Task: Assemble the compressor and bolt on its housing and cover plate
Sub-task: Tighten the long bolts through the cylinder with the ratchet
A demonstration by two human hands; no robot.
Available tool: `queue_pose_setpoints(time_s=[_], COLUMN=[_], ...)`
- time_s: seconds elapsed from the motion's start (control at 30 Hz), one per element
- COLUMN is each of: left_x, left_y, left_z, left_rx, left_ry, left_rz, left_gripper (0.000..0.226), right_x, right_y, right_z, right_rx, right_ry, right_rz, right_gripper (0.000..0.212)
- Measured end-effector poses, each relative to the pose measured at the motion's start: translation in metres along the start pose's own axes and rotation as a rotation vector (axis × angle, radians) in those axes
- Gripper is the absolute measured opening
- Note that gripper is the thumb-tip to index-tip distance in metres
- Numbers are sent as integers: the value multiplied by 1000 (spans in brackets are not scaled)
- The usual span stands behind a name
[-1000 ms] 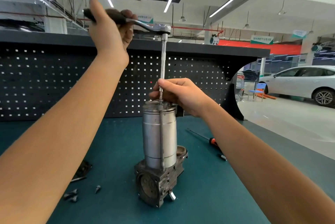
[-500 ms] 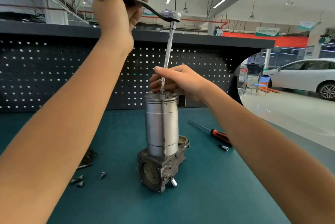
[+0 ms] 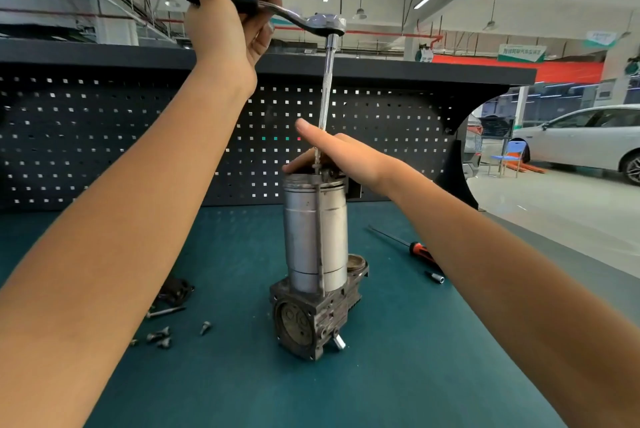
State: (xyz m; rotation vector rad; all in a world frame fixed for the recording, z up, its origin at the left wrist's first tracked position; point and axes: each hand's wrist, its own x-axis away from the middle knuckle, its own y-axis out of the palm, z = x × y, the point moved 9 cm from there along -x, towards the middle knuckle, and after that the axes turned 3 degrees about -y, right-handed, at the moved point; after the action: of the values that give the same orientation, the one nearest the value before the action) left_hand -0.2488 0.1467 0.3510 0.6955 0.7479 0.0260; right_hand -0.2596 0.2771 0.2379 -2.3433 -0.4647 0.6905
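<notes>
The compressor stands upright mid-bench: a silver cylindrical housing [image 3: 313, 233] on a dark cast block [image 3: 304, 320]. A long bolt runs down the housing's front. My left hand [image 3: 225, 22] grips the black handle of a ratchet wrench [image 3: 327, 24] held high. Its long extension bar [image 3: 325, 91] reaches down, slightly tilted, to the housing's top. My right hand [image 3: 341, 157] lies flat on the top of the housing, fingers straight, with the extension bar passing just in front of it.
A red-handled screwdriver [image 3: 415, 249] and a small socket bit [image 3: 435, 277] lie right of the compressor. Several loose bolts [image 3: 162, 337] and a dark cover part [image 3: 176, 290] sit at the left. A black pegboard [image 3: 104, 143] backs the teal bench [image 3: 381, 375].
My right hand has let go of the extension bar and flattened onto the housing top. The ratchet handle stays in my left hand, raised high.
</notes>
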Motion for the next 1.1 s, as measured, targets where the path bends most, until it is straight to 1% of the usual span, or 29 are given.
queue_pose_setpoints(time_s=[0.13, 0.23, 0.33, 0.43, 0.53, 0.57, 0.63, 0.7, 0.73, 0.77, 0.8, 0.87, 0.93, 1.03, 1.1], left_x=[-7, -10, -11, -14, -11, -7, 7, 26, 35, 43, 47, 48, 41, 16, 2], left_y=[-20, -38, -46, -46, -41, -37, -25, -10, -4, 1, 5, 7, 0, -15, -24], left_z=[-15, -24, -33, -33, -22, -14, 10, 36, 45, 51, 52, 49, 42, 18, -7], left_rx=[57, 65, 130, 133, 88, 65, -10, -106, -145, -177, -199, -192, -106, 114, 244], left_ry=[-107, -181, -255, -243, -139, -69, 135, 367, 455, 503, 515, 460, 345, 94, -96], left_rz=[103, 185, 194, 187, 144, 117, 57, 7, -20, -53, -86, -117, -104, -32, 44], left_gripper=[50, 51, 57, 56, 52, 47, 30, 26, 24, 22, 22, 27, 34, 34, 41], right_x=[2, -2, -4, -4, -4, -4, -4, -3, -3, -3, -3, -3, -2, -1, 0], right_y=[2, -3, -3, -4, -6, -7, -8, -8, -8, -8, -8, -8, -6, -4, -4], right_z=[-1, -2, 0, 0, 2, 3, 3, 2, 1, 0, -1, -3, -3, -2, -2], right_rx=[-256, -511, -480, -497, -498, -499, -491, -476, -463, -444, -420, -375, -393, -490, -515], right_ry=[-43, -52, -87, -151, -182, -185, -186, -186, -189, -192, -195, -198, -192, -164, -146], right_rz=[-65, -39, -36, -36, -25, -17, 4, 26, 31, 30, 29, 25, 6, -46, -65], right_gripper=[34, 27, 28, 27, 27, 27, 27, 27, 27, 28, 28, 28, 27, 23, 23])
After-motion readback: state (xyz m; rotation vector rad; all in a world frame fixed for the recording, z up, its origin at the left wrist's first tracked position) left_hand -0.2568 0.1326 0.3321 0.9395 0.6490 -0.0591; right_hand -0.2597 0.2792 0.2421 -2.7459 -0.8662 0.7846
